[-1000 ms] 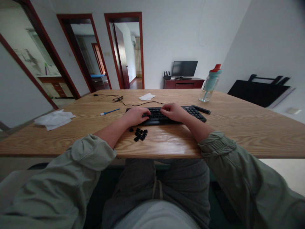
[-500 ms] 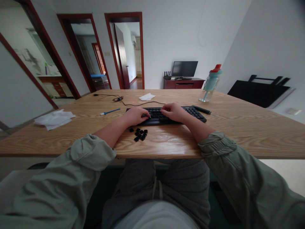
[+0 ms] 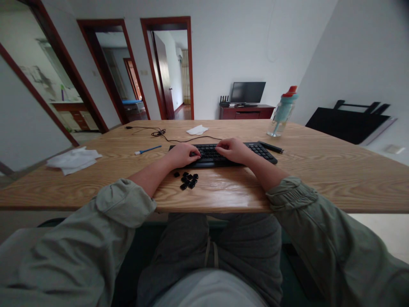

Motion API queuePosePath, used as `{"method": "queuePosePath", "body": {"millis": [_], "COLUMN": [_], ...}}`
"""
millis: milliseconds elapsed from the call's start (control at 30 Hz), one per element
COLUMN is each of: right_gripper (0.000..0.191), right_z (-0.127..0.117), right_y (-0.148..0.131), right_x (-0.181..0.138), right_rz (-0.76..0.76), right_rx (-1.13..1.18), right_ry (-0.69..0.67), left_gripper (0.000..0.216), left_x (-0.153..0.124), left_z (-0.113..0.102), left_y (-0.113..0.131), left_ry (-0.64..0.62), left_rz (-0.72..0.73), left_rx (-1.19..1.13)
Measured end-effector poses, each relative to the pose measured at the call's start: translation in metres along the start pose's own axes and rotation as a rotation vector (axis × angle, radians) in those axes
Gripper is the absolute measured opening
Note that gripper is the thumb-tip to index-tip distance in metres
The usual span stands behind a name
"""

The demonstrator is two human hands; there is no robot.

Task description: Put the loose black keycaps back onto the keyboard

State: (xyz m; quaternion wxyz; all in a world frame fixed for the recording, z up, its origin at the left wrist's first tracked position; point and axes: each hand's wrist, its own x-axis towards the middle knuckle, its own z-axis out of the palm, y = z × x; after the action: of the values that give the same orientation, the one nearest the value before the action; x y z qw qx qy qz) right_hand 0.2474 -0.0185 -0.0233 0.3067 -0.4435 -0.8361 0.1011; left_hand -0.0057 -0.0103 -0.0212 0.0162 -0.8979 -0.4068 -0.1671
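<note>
A black keyboard lies across the table in front of me, with part of its keys hidden under my hands. Over its left portion, my left hand has thumb and fingers closed in a pinch at the keys; a dark bit shows between the fingertips, too small to name. My right hand rests over the middle-right keys, thumb and fingertips drawn together, and whatever is in them is hidden. Several loose black keycaps are scattered on the tabletop just before the keyboard's left half, close to my left forearm.
A blue brush with a white tip and white tissues lie to the left. Behind the keyboard are its coiled cable and another tissue. A black stick-shaped object and a water bottle are on the right.
Both hands stay nearly in place over the keyboard. A small light spot by my left fingertips earlier is no longer visible. The keycaps have not moved.
</note>
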Motion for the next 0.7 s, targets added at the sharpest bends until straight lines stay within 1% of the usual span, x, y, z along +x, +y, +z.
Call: {"method": "queuePosePath", "body": {"millis": [100, 367, 533, 700], "right_gripper": [0.032, 0.032, 0.031, 0.030], "right_z": [-0.0003, -0.0006, 0.0002, -0.0007], "right_y": [-0.0007, -0.0010, -0.0006, 0.0004], "right_x": [-0.0001, -0.0001, 0.0009, 0.0010], "right_rz": [0.003, 0.007, 0.012, 0.004], "right_rx": [-0.001, -0.005, 0.002, 0.007], "right_ry": [-0.001, -0.005, -0.006, -0.006], "left_gripper": [0.026, 0.025, 0.025, 0.024], "left_x": [0.0002, 0.0010, 0.0009, 0.0012], "left_z": [0.0006, 0.0016, 0.0014, -0.0003], "left_y": [-0.0003, 0.0023, 0.0013, 0.0017], "left_ry": [0.008, 0.011, 0.021, 0.018], "left_rz": [0.010, 0.074, 0.083, 0.144], "left_rx": [-0.010, 0.058, 0.069, 0.103]}}
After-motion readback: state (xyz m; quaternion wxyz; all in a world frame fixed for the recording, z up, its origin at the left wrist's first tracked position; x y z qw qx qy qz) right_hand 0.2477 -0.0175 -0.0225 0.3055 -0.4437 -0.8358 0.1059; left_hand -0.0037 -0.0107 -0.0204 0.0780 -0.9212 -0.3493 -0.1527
